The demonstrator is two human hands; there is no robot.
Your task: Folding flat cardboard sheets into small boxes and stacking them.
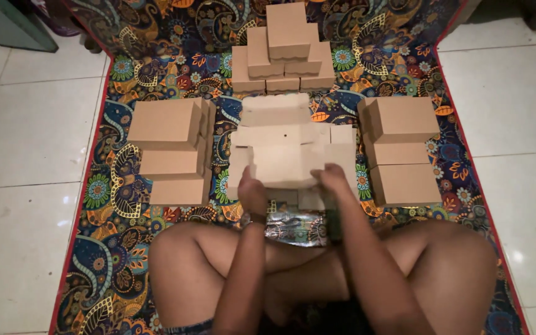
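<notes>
I sit cross-legged on a patterned mat (113, 205). A flat, unfolded cardboard box blank (283, 152) lies in front of my knees, its flaps spread out. My left hand (251, 192) grips the blank's near left edge. On the near right edge, my right hand (332, 178) holds the cardboard with fingers curled over it. Both hands are about a hand's width apart.
Folded brown cardboard boxes stand in stacks: one to the left (172, 149), one to the right (401, 149), and a taller pile at the back (283, 49). A shiny foil packet (293, 224) lies between my legs. White floor tiles (20, 124) surround the mat.
</notes>
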